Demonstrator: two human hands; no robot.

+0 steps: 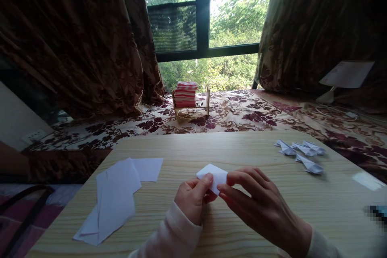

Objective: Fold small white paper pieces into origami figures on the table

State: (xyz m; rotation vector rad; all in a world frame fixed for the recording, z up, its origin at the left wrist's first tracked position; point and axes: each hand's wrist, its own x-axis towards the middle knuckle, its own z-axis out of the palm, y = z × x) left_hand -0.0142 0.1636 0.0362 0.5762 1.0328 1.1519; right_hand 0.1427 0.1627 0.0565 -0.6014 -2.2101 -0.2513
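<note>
A small folded white paper (214, 175) is held just above the wooden table (248, 153), near its front middle. My left hand (193, 198) pinches its left edge with thumb and fingers closed. My right hand (256, 203) grips its right side, fingers curled over it. Part of the paper is hidden behind my fingers. Several loose white sheets (116, 197) lie spread on the table to the left of my hands.
Several folded white paper shapes (302, 154) lie at the table's right. Beyond the table, a patterned cloth carries a small wooden stand with a red-striped stack (186, 94). A white lamp (341, 78) and cable sit at far right. Curtains flank the window.
</note>
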